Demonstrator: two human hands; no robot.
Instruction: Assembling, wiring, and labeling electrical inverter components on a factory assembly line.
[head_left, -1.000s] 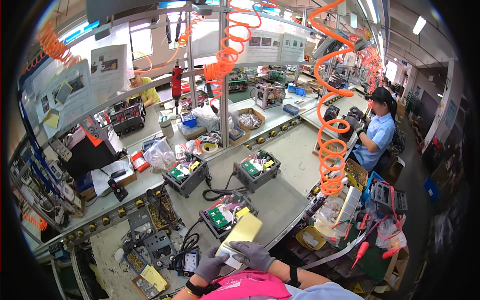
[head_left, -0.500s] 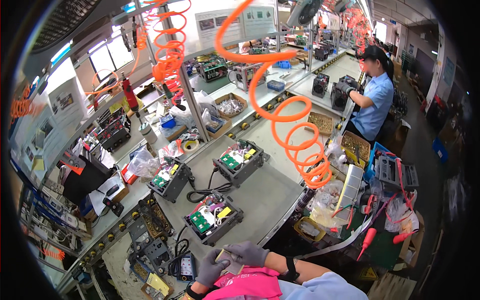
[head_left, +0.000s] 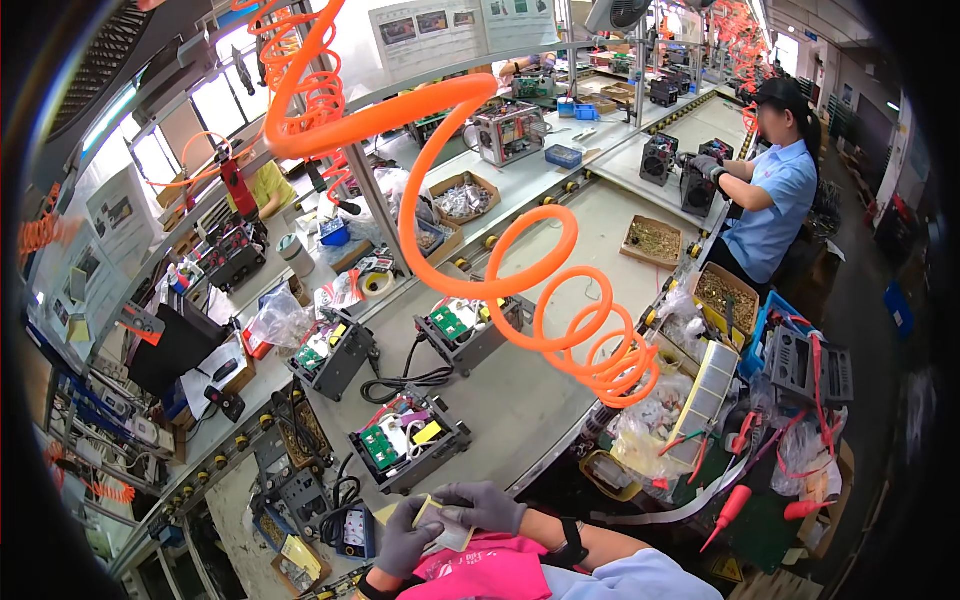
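Both gloved hands are in front of the pink garment at the lower edge of the view, below the nearest open-topped unit. The left hand [head_left: 406, 540] is closed on a pale yellow sheet [head_left: 455, 537], with the thumb and fingers bent around its left part. The right hand [head_left: 484, 507] grips the upper right part of the same sheet with bent fingers; the fingertips of the two hands are close together. The sheet is tilted and partly covered by the gloves, so its full outline cannot be told. The nearest unit [head_left: 412, 443] rests on the grey work surface [head_left: 520, 405], its green board and yellow component facing up. Two similar units stand beyond it: the left unit [head_left: 335, 357] and the right unit [head_left: 468, 332], the latter partly covered by an orange coiled hose [head_left: 533, 282]. A black power cord [head_left: 410, 383] lies coiled between these units. To the left of the nearest unit are a grey panel [head_left: 303, 492] and a further bundle of black cable [head_left: 342, 505]. To the right of the work surface, a red-handled screwdriver [head_left: 733, 507] lies near a grey slotted panel [head_left: 800, 362]. Farther along the line, a co-worker [head_left: 780, 200] in a light blue shirt handles a dark unit [head_left: 697, 190].
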